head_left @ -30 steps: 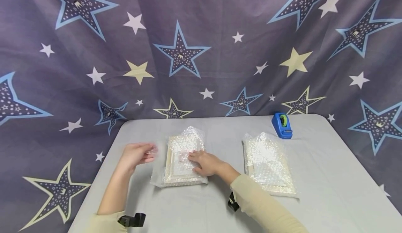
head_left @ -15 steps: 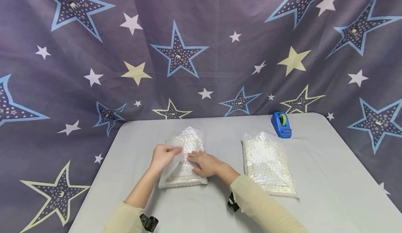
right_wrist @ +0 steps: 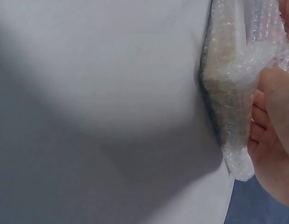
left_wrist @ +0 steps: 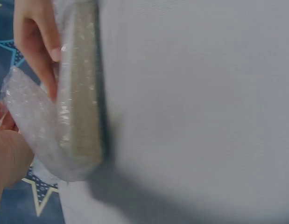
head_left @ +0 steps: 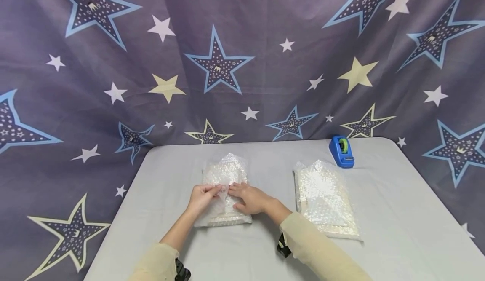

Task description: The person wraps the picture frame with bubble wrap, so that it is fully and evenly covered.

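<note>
A flat, cream-edged frame (left_wrist: 86, 88) lies on the table inside bubble wrap (head_left: 228, 168), left of centre in the head view. My left hand (head_left: 203, 197) pinches the loose edge of the wrap and holds it over the top of the package. In the left wrist view that flap (left_wrist: 30, 109) rises from the near side of the frame up to my fingers. My right hand (head_left: 251, 199) rests on the package from the right, its fingers reaching across the top beside the left fingertips. Its thumb side shows close to the wrap in the right wrist view.
A second flat package in bubble wrap (head_left: 326, 196) lies to the right on the grey-white table (head_left: 394, 213). Behind it stands a blue tape dispenser (head_left: 342, 151) with a greenish roll. A star-patterned curtain (head_left: 265, 62) hangs along the table's far edge.
My left hand has swung rightward from beside the package, folding the wrap's flap over the frame, then come slightly nearer. The right hand has stayed on the package.
</note>
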`<state>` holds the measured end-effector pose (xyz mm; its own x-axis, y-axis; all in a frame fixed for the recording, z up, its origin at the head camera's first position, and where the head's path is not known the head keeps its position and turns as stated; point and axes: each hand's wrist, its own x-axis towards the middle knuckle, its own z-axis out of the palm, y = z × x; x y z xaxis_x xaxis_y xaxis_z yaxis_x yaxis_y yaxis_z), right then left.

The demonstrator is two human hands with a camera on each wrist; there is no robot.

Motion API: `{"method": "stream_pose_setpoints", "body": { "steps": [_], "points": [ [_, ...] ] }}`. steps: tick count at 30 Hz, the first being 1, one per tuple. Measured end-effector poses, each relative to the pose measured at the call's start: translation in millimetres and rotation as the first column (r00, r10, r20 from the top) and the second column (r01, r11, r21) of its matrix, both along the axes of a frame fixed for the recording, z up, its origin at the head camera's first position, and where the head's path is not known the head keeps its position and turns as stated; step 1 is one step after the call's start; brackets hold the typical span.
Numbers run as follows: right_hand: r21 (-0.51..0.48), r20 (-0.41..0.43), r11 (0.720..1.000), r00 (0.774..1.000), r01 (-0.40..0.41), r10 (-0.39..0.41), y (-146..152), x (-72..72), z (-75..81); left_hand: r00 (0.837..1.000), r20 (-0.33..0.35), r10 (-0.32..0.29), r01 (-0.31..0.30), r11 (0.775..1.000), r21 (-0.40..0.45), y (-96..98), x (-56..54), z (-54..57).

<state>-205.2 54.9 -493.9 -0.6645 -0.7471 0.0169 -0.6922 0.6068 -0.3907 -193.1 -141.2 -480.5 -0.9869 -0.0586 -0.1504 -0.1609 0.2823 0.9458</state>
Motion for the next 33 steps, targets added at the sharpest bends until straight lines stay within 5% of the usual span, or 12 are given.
{"method": "stream_pose_setpoints", "body": {
  "steps": [6,15,21,25,28,33],
  "points": [
    [-0.039,0.022,0.999,1.000,0.003,-0.003,2.8,-0.7,-1.0,0.999,0.000,-0.036,0.036,0.999,-0.016,-1.4,1.0,-9.3],
    [-0.202,-0.006,0.978,0.998,0.059,-0.061,7.1,1.1,-11.5,0.981,-0.052,-0.187,0.170,0.958,-0.230,1.5,11.0,-12.3],
    [-0.366,-0.147,0.916,0.962,0.161,-0.229,13.2,3.7,-12.1,0.930,-0.161,-0.330,0.238,0.877,-0.418,6.6,16.9,-15.9],
    [-0.436,-0.168,0.872,0.933,0.220,-0.319,17.0,5.9,-9.0,0.896,-0.222,-0.385,0.229,0.828,-0.511,9.8,20.5,-17.9],
    [-0.433,-0.174,0.880,0.940,0.195,-0.293,18.2,10.3,-6.8,0.883,-0.258,-0.392,0.204,0.816,-0.541,11.6,22.9,-19.5],
    [-0.336,-0.187,0.936,0.967,0.102,-0.172,18.4,18.0,-8.1,0.869,-0.289,-0.402,0.170,0.790,-0.589,14.2,26.8,-23.4]
  ]
}}
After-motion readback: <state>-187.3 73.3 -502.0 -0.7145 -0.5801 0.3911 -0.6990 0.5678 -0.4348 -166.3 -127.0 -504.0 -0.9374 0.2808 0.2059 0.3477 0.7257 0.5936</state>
